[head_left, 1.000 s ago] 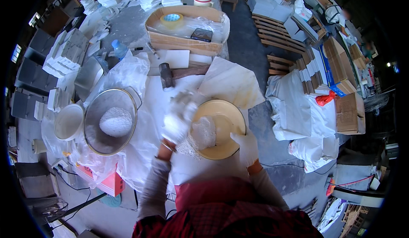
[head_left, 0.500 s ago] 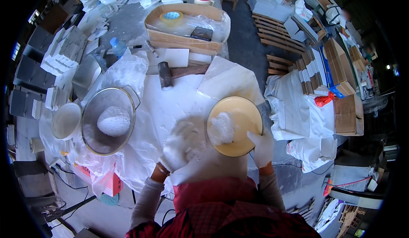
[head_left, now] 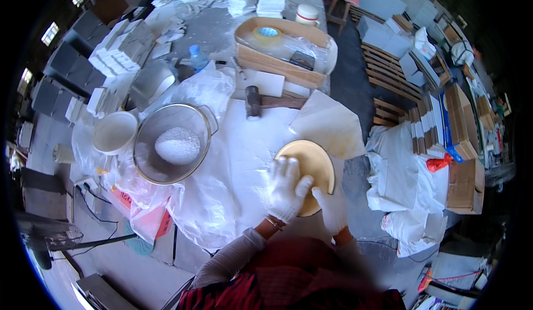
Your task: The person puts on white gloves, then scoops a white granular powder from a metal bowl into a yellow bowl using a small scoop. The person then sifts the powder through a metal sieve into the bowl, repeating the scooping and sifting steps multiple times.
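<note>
The right hand's (head_left: pixel 333 213) grip clasps the yellow bowl's (head_left: pixel 317 163) rim at five o'clock, apparently steadying it; the left hand (head_left: pixel 286 190), fingers extended, covers eight o'clock. The metal-rimmed basin (head_left: pixel 151 163) sits toward ten.

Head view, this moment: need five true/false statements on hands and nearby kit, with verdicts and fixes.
1. The right hand is at the rim of the yellow bowl. True.
2. The left hand holds the hammer. False: the left hand is over the left part of the yellow bowl, and the hammer lies apart from both hands.
3. White powder is heaped in the metal-rimmed basin. True.
4. The tape roll sits in the metal-rimmed basin. False: the tape roll is in the open cardboard box.
5. Both hands wear white gloves. True.
</note>
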Motion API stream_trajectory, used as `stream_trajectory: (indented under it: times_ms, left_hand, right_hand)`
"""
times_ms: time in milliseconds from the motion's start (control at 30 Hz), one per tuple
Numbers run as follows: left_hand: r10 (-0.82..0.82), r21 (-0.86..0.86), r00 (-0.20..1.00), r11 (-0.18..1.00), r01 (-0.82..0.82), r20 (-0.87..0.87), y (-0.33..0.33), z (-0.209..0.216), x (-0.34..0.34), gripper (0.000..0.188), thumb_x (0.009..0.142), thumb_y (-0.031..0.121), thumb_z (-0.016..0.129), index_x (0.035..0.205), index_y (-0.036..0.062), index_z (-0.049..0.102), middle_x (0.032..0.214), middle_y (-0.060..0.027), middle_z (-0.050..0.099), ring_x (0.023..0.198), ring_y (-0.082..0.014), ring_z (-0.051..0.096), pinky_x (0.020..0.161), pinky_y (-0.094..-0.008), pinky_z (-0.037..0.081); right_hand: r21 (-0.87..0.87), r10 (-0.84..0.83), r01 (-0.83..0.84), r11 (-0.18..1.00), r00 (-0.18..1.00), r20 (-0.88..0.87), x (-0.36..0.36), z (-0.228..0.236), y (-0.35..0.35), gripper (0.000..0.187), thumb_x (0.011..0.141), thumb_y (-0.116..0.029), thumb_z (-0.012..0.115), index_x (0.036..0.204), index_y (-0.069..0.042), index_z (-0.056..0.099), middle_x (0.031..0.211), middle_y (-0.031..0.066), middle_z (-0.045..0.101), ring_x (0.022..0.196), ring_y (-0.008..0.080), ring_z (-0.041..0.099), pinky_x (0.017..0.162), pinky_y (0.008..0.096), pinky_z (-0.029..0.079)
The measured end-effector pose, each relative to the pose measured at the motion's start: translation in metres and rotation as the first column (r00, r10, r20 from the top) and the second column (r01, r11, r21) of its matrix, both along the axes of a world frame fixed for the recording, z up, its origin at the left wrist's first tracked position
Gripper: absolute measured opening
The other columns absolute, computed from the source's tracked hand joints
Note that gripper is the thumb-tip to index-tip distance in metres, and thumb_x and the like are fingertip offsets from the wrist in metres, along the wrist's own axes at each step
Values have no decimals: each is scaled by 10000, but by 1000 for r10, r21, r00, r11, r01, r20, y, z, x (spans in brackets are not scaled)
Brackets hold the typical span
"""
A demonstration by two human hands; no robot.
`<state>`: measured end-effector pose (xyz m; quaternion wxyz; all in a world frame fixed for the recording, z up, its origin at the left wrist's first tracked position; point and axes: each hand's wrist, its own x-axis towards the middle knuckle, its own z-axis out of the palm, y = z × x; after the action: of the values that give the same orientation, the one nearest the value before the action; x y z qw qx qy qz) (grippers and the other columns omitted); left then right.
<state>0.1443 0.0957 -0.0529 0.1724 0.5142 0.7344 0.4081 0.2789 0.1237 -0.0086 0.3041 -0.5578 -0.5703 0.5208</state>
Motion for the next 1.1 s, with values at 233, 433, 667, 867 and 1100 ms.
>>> stream_trajectory:
  times_ms: [233,433,667,867,1100]
  left_hand:
    - [-174,82,975,983,164,138,-3,16,10,515,908,369,611,1285,20,576,1346,-227,528,1361,-388,380,1128,-528,251]
    - [-416,326,909,864,384,33,-45,60,-25,298,892,189,647,1145,34,664,1249,-177,609,1243,-346,528,1105,-506,326]
    - [-345,370,939,871,324,-11,-109,77,-78,251,909,180,602,1084,18,679,1218,-175,630,1238,-371,536,1119,-514,316]
    - [-109,362,994,926,106,-11,-148,68,-115,208,889,155,621,1050,44,689,1209,-155,631,1213,-366,543,1100,-521,332]
    - [-20,316,998,948,38,-59,-181,62,-147,201,872,147,639,1043,55,693,1205,-144,635,1201,-366,557,1098,-516,337]
  right_hand:
    - [-264,-70,-45,963,909,-411,26,-23,6,374,887,-72,573,1231,76,559,1135,114,646,1006,180,628,849,309,509]
    - [-333,-197,-7,943,794,-575,30,-29,1,353,872,-44,554,1205,73,579,1135,132,639,999,223,637,876,328,512]
    - [-218,-140,14,976,807,-573,-38,8,35,357,808,-43,659,1146,65,617,1017,116,674,911,208,653,820,300,515]
    - [-99,5,-80,992,805,-593,-160,34,54,333,798,-46,680,1117,35,631,978,88,680,835,171,662,770,275,520]
    - [279,337,-300,912,937,-94,-295,38,39,304,887,-107,599,1164,12,629,916,121,702,822,178,664,753,303,516]
